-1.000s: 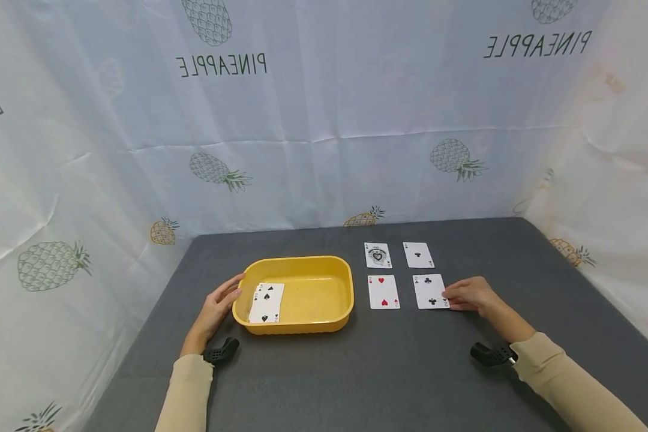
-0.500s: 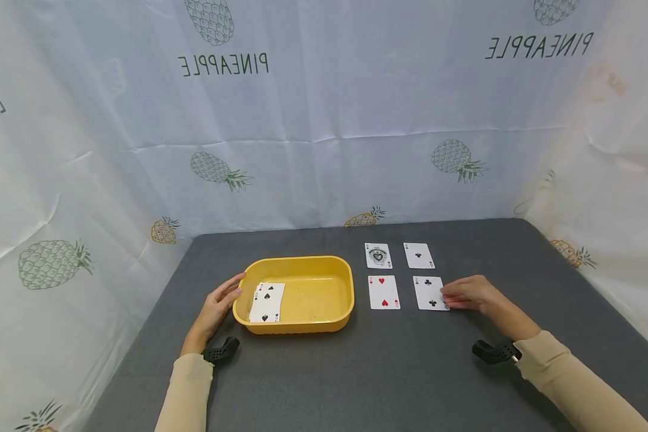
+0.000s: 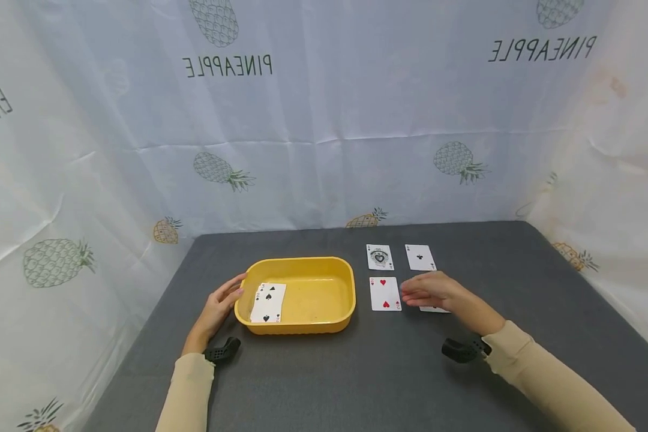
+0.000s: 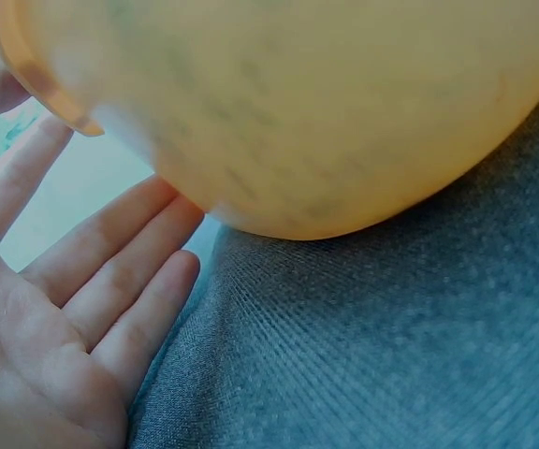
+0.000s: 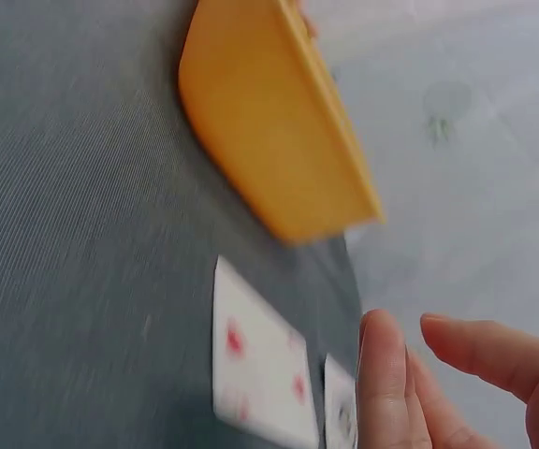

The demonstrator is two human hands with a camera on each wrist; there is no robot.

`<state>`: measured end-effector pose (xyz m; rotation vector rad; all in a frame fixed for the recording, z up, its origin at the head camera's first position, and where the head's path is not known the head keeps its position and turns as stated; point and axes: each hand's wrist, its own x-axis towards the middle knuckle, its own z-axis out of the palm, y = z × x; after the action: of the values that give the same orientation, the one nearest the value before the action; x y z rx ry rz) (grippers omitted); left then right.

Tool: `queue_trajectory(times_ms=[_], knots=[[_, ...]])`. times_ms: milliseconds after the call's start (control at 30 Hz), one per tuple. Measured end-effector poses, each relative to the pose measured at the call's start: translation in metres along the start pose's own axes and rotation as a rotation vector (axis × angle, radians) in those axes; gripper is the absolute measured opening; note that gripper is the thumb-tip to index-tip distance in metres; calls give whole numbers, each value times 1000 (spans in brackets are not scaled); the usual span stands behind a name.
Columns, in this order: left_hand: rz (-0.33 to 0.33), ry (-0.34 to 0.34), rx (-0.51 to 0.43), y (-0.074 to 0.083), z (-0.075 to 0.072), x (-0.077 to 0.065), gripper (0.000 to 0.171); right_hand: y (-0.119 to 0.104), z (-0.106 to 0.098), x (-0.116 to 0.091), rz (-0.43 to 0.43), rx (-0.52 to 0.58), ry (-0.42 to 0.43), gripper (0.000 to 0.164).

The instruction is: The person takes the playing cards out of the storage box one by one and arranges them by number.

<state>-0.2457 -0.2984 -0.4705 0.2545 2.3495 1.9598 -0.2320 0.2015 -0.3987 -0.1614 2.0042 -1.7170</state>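
My left hand [image 3: 218, 306] touches the left end of a yellow plastic tub [image 3: 315, 328]. In the left wrist view its fairly straight fingers [image 4: 124, 271] lie against the tub's wall, near the rim. Two-of-spades card [image 3: 269, 302] lies on top of other cards inside the tub. My right hand [image 3: 434, 291] hovers with nothing in it, fingertips close to the right edge of the two of hearts [image 3: 384, 294]. Thumb and forefinger stand apart in the right wrist view. Beneath this hand the two of clubs [image 3: 434, 309] is mostly hidden.
Behind lie the ace of spades [image 3: 380, 258] and the ace of clubs [image 3: 420, 258], face up on the dark grey tabletop [image 3: 356, 384]. A pineapple-print curtain [image 3: 324, 108] hangs behind and at both sides. Each wrist wears a black camera band [image 3: 222, 350].
My right hand has let go of the two of clubs' edge and moved left across that card towards the two of hearts. The left hand stays at the tub.
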Motion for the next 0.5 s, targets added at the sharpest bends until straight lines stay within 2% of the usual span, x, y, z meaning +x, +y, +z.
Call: queue_trajectory(times_ms=[100, 133, 333, 500], knots=[[-3, 2, 2, 1, 1, 0, 56, -15, 21, 21, 143, 99, 52, 38], [-4, 2, 4, 1, 1, 0, 56, -19, 27, 25, 157, 94, 59, 40], [1, 7, 8, 2, 1, -1, 56, -35, 61, 41, 164, 41, 17, 42], [0, 2, 4, 2, 1, -1, 56, -45, 85, 49, 131, 52, -34, 42]])
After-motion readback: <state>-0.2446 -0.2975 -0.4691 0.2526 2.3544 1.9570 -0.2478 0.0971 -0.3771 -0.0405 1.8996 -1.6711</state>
